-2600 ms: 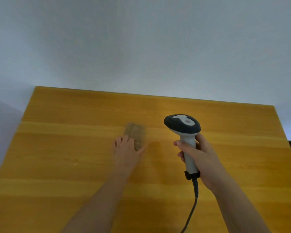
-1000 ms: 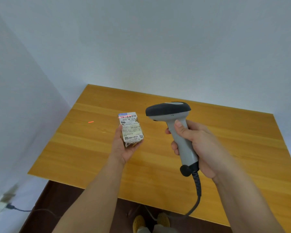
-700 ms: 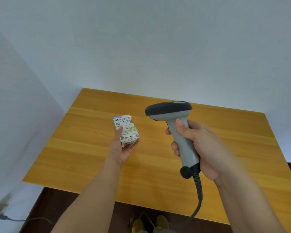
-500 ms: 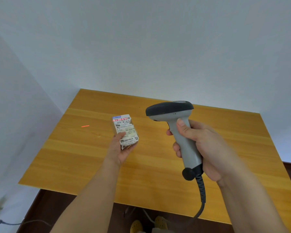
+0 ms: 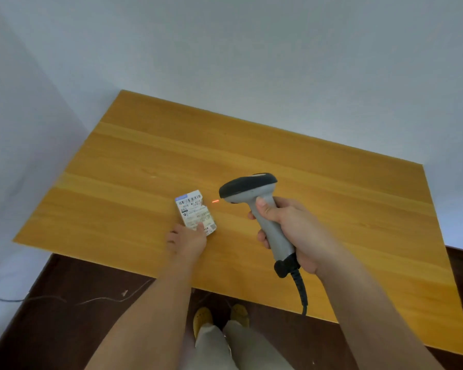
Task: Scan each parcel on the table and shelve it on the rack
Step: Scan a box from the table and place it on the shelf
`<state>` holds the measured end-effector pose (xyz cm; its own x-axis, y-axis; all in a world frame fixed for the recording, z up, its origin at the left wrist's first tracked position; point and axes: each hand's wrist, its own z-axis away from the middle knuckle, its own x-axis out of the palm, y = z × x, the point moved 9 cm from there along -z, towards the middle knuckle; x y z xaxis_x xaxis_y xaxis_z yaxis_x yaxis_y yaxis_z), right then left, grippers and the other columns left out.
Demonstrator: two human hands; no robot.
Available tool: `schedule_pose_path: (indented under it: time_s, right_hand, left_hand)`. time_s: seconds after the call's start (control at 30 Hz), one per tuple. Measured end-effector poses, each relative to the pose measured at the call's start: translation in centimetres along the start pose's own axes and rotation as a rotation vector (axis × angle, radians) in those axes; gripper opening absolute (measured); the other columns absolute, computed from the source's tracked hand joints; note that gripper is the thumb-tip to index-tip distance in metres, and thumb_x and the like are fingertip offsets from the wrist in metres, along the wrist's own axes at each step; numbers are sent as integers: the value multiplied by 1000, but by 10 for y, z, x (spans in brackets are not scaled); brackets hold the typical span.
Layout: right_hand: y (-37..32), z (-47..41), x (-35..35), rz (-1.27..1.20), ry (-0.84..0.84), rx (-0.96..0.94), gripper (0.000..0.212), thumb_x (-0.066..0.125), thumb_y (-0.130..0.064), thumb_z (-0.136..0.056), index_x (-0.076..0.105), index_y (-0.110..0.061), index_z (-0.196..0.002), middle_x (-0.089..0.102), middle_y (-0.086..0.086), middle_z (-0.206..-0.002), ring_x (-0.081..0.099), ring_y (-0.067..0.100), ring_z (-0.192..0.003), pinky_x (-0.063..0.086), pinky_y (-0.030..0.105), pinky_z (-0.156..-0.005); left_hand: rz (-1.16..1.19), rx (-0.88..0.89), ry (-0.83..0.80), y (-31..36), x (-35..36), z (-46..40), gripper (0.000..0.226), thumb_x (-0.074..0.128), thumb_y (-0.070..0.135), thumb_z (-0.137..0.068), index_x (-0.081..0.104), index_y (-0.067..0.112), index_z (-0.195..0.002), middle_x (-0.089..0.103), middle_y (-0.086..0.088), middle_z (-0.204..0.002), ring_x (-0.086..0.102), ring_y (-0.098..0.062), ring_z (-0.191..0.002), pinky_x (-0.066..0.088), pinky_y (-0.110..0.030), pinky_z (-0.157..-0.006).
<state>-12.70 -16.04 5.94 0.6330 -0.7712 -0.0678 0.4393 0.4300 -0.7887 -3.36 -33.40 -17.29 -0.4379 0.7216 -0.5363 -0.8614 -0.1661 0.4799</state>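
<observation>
I see my left hand (image 5: 187,240) pinching the parcel (image 5: 195,212) just left of the scanner (image 5: 257,206), which my right hand (image 5: 292,233) grips above the desk (image 5: 332,204).

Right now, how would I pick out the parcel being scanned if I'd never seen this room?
Find the yellow wooden table against the pale wall. Near its front edge, the left hand holds a small parcel, just left of the grey scanner gripped by the right hand. It is the only thing covered in white labels with black barcodes.
</observation>
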Motion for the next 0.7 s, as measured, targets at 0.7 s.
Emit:
schedule_pose_path:
  time_s: [0.7]
  right_hand:
    - [-1, 5, 18, 82, 25, -97, 15, 54, -30, -100, 65, -20, -99, 61, 5, -95, 56, 11, -59, 47, 30, -60]
  left_hand:
    - [-691, 775, 42, 19, 31, 39, 65, 48, 11, -96, 22, 20, -154, 18, 4, -161, 7, -21, -150, 13, -43, -122]
